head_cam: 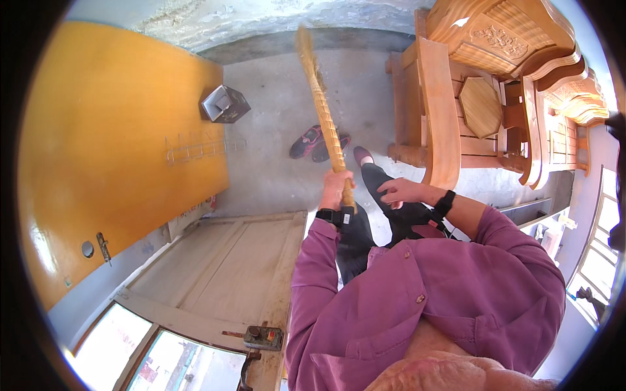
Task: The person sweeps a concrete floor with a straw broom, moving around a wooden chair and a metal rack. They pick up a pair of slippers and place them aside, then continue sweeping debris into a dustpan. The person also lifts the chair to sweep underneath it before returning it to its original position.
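Observation:
My left hand (337,188) grips the lower end of a straw broom's bound handle (326,119). The broom stretches away from me, and its blurred bristles (306,46) lie in front of the base of the far wall. My right hand (400,191) hangs over my right thigh with loosely bent fingers and holds nothing that I can see. Beyond my left hand, a pair of dark shoes with pink trim (308,141) rests on the concrete floor (269,93), partly hidden by the broom handle. My maroon shoe (363,155) is just right of them.
An orange-yellow door (122,117) takes up the left side, with a dark waste bin (234,110) by its edge and a wire rack (200,149). At lower left is a wooden door (230,264) with a rim lock (264,337). Carved wooden seating (442,112) bearing an octagonal board (481,107) stands right.

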Demonstrator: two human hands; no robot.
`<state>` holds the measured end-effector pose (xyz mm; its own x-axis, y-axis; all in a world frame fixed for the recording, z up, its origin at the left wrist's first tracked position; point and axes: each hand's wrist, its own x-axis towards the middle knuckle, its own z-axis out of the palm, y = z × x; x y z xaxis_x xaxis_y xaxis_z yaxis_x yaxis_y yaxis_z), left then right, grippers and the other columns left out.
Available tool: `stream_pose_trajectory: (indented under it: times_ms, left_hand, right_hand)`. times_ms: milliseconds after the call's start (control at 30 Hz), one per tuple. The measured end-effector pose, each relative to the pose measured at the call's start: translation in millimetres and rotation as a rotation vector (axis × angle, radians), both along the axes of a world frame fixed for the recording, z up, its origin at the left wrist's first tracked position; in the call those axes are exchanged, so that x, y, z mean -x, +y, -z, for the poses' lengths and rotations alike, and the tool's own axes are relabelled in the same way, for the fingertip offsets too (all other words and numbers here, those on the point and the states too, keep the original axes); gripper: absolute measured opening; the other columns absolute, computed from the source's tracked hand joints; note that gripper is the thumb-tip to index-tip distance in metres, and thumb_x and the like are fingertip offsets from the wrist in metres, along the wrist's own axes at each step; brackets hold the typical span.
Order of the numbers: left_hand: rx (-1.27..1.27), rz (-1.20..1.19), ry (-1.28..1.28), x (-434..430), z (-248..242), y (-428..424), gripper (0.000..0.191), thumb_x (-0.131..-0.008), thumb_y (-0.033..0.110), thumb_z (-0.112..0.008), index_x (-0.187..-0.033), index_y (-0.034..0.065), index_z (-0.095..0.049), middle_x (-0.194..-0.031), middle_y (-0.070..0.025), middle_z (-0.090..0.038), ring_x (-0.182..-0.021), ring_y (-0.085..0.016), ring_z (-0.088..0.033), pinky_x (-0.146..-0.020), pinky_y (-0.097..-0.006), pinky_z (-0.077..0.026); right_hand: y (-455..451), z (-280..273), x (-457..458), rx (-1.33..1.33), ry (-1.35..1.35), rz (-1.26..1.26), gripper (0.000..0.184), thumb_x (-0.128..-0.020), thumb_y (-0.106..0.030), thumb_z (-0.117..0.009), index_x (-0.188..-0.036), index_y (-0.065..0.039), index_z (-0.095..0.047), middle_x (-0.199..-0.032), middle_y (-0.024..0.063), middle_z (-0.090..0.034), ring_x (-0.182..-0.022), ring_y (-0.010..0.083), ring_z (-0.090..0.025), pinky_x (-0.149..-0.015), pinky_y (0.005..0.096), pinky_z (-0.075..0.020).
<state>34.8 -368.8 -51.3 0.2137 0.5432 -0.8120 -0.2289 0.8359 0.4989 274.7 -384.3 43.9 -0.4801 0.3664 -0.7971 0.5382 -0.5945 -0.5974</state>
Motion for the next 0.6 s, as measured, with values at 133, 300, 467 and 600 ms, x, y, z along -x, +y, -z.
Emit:
stream_pose_trajectory:
  times_ms: [133, 300, 467, 600]
  left_hand:
    - [0.024, -0.324, -0.27, -53.3, -20.0, -15.1, 0.02, -0.085, 0.015, -0.062, -0.097, -0.0008, -0.056, -0.081, -0.0115, -0.063, -0.068, -0.023, -0.063, -0.065, -0.0336, -0.054]
    - [-0.093, 0.012, -0.129, -82.4, -21.7, -10.3, 0.038, -0.092, 0.033, -0.059, -0.11, -0.0001, -0.057, -0.096, -0.0098, -0.065, -0.094, -0.021, -0.063, -0.082, -0.0336, -0.049]
    - [-0.208, -0.024, -0.287, -48.2, -23.9, -22.6, 0.045, -0.094, 0.039, -0.054, -0.12, 0.0018, -0.052, -0.108, -0.0118, -0.064, -0.102, -0.023, -0.064, -0.085, -0.0312, -0.047]
    - [-0.125, -0.171, -0.135, 6.6, -25.3, -69.0, 0.036, -0.098, 0.025, -0.047, -0.122, -0.0031, -0.047, -0.113, -0.0192, -0.062, -0.101, -0.027, -0.065, -0.082, -0.0315, -0.052]
  right_hand:
    - [-12.1, -12.9, 46.5, 0.251, 0.107, 0.409, 0.031, -0.082, -0.015, -0.064, -0.107, 0.002, -0.056, -0.079, 0.0106, -0.063, -0.069, 0.0174, -0.064, -0.062, 0.0287, -0.0526]
    - [7.1, -18.3, 33.7, 0.284, -0.039, 0.631, 0.02, -0.076, -0.001, -0.061, -0.094, -0.002, -0.052, -0.073, 0.0086, -0.058, -0.054, 0.0172, -0.056, -0.046, 0.0295, -0.0455]
    - [28.0, -9.7, 0.5, 0.382, 0.019, 0.951, 0.015, -0.074, 0.0, -0.062, -0.085, -0.003, -0.052, -0.065, 0.0039, -0.051, -0.05, 0.0141, -0.051, -0.043, 0.0284, -0.0423]
    - [71.5, 45.1, -2.4, 0.348, 0.219, 1.159, 0.008, -0.077, -0.004, -0.063, -0.079, -0.005, -0.055, -0.069, 0.0051, -0.055, -0.056, 0.0171, -0.055, -0.047, 0.0288, -0.0461]
